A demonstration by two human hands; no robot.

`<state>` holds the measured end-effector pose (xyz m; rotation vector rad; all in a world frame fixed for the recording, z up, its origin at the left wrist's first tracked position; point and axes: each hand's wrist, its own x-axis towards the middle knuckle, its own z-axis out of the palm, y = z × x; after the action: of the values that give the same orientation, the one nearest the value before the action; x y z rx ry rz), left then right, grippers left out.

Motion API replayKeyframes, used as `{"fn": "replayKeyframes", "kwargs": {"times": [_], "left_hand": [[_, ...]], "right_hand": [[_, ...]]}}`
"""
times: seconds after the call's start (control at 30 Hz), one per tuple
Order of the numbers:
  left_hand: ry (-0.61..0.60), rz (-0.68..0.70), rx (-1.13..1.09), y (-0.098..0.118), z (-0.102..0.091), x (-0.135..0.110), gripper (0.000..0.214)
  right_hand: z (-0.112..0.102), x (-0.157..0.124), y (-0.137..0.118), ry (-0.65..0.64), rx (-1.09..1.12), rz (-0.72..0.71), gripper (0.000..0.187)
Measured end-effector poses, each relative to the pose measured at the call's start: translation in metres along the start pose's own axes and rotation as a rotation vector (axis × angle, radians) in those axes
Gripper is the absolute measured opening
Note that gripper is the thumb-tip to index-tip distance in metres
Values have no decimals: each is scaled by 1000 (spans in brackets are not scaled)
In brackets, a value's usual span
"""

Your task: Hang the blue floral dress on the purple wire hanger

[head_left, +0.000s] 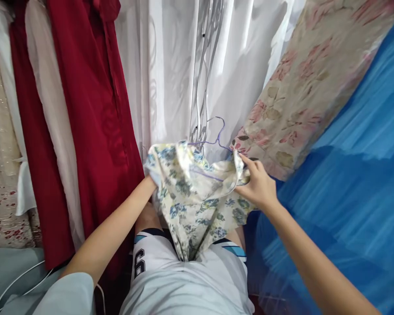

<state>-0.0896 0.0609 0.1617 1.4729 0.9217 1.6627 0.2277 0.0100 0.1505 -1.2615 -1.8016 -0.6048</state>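
Observation:
A cream blouse (197,205) with a blue and green flower print hangs in front of my lap on a thin purple wire hanger (218,139). The hanger's hook rises above the neckline, and its lower bar shows inside the neck opening. With thumb and fingers, my right hand (259,183) pinches the blouse's fabric at the right side of the neckline. My left hand (153,177) is inside or behind the left sleeve; its fingers are hidden by the cloth.
Dark red garments (88,109) hang at the left beside pale ones. White curtains (174,74) hang straight ahead. To the right are a floral dress (292,109) and a blue tulle dress (341,188). A white cable (19,280) lies on grey cloth at lower left.

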Motion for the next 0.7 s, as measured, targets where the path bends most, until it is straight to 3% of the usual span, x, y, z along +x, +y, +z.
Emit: {"fn": "replayKeyframes", "kwargs": {"times": [0.1,0.2,0.33,0.47,0.57,0.7], "left_hand": [[33,34,-45,-19,-15,4,72],[122,108,-37,-42,-16,5,52],[180,162,-37,-73,-18,-5,50],[235,100,59,-106,-37,-32,42],[260,61,176,-127,-51,-49,31],[263,78,259,-135,-57,-55,27]], "right_hand": [[-7,20,13,-2,-18,56,82],[-11,40,5,-38,-3,-4,82],[-12,45,-8,-73,13,-114,86],[1,29,-3,-111,63,-217,91],[16,8,-11,-34,87,-256,92],[43,-38,-52,73,343,-185,60]]}}
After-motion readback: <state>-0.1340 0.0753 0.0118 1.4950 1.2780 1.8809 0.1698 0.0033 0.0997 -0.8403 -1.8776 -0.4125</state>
